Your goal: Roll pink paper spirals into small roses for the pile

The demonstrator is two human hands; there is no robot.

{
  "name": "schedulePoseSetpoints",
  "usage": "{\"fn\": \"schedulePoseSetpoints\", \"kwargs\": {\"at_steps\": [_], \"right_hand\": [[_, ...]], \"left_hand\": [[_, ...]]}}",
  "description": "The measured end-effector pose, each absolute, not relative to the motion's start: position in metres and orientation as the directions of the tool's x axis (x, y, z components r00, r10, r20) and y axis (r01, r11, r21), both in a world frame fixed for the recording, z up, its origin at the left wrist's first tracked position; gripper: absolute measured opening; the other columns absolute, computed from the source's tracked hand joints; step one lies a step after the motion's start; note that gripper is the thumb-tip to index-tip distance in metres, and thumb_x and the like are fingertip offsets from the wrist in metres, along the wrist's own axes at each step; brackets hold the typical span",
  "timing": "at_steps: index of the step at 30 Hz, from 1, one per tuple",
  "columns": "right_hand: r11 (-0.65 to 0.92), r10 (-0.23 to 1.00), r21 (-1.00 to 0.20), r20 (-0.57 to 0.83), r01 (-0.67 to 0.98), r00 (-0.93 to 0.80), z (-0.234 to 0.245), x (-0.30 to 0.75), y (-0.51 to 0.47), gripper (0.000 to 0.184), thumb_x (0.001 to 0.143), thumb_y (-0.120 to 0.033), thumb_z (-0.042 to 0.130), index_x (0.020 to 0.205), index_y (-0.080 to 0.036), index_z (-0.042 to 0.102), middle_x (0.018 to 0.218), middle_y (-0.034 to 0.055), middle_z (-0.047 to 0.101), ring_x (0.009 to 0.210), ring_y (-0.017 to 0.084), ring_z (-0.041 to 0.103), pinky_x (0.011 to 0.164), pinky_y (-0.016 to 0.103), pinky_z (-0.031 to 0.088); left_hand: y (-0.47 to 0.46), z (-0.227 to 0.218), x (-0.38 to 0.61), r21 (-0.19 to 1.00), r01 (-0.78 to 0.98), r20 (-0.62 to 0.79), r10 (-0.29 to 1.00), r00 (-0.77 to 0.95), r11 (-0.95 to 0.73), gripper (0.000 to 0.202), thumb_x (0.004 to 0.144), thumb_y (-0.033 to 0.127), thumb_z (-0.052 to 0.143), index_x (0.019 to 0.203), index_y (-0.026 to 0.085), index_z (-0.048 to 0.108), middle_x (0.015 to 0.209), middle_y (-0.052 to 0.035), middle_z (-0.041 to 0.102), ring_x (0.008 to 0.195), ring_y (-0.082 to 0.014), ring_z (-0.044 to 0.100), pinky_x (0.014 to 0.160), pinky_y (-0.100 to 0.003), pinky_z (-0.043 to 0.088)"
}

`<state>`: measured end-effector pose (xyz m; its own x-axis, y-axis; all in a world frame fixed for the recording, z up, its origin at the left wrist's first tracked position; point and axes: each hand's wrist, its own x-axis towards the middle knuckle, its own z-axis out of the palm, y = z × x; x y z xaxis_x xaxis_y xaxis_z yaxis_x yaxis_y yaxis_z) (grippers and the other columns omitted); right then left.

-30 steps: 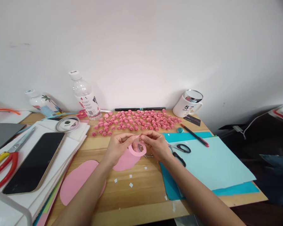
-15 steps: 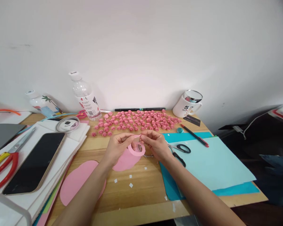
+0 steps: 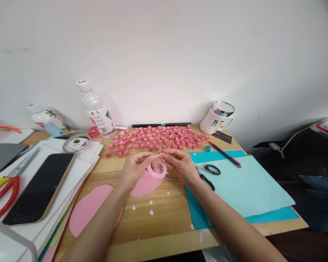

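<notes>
A curled pink paper strip [image 3: 159,174] hangs between my two hands, looping down in a ring. My left hand [image 3: 136,167] pinches the strip between thumb and fingers. At the strip's end, the fingertips of my right hand [image 3: 179,164] are closed on a small rolled part, mostly hidden by the fingers. Beneath the loop lie pink paper pieces with wavy edges [image 3: 144,186]. Pink paper circles [image 3: 84,209] rest under my left forearm. Behind both hands spreads a crowd of small rolled pink paper roses [image 3: 164,138].
Black-handled scissors [image 3: 207,174] lie right of my right hand on light blue paper [image 3: 251,189]. A white mug [image 3: 217,118], a clear bottle [image 3: 97,112] and a black pen [image 3: 161,125] stand or lie along the wall. At left are a phone [image 3: 41,187] and red-yellow scissors [image 3: 8,187].
My hands keep their hold on the pink strip, and the fingers have shifted slightly at the rolled end. The whole view has moved a little.
</notes>
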<state>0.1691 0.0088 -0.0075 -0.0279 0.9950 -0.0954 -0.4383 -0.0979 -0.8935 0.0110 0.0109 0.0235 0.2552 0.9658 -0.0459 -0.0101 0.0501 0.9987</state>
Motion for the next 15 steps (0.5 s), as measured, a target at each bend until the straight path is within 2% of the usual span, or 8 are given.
{"fn": "schedulePoseSetpoints", "kwargs": {"at_steps": [7, 11, 15], "right_hand": [[-0.09, 0.996, -0.893, -0.087, -0.442, -0.027, -0.0075, 0.1692, 0.0083, 0.015, 0.059, -0.022, 0.077, 0.07, -0.02, 0.067, 0.059, -0.0043, 0.064, 0.055, 0.008, 0.058, 0.056, 0.02, 0.046], [-0.076, 0.997, -0.894, -0.082, -0.441, -0.007, -0.0082, 0.1687, 0.0088, 0.016, 0.058, -0.023, 0.078, 0.072, -0.02, 0.069, 0.063, -0.003, 0.067, 0.059, 0.009, 0.06, 0.06, 0.021, 0.047], [-0.106, 0.994, -0.896, -0.103, -0.431, -0.03, -0.0085, 0.1678, 0.0091, 0.02, 0.06, -0.024, 0.076, 0.079, -0.02, 0.071, 0.073, 0.0008, 0.071, 0.069, 0.013, 0.064, 0.069, 0.025, 0.048]], "left_hand": [[0.0086, 0.0262, 0.014, 0.994, -0.012, -0.096, 0.948, 0.304, 0.104, 0.019, 0.077, 0.029, 0.06, 0.075, 0.013, 0.069, 0.061, -0.0017, 0.064, 0.059, -0.0117, 0.058, 0.06, -0.022, 0.046], [0.0084, 0.028, 0.0143, 0.993, -0.002, -0.111, 0.954, 0.28, 0.116, 0.019, 0.077, 0.03, 0.06, 0.078, 0.013, 0.069, 0.059, -0.0009, 0.062, 0.056, -0.0106, 0.056, 0.057, -0.021, 0.045], [0.0098, 0.0268, 0.0128, 0.998, 0.003, -0.063, 0.961, 0.268, 0.065, 0.022, 0.077, 0.032, 0.059, 0.083, 0.014, 0.07, 0.06, -0.0016, 0.063, 0.058, -0.0113, 0.056, 0.058, -0.022, 0.045]]}}
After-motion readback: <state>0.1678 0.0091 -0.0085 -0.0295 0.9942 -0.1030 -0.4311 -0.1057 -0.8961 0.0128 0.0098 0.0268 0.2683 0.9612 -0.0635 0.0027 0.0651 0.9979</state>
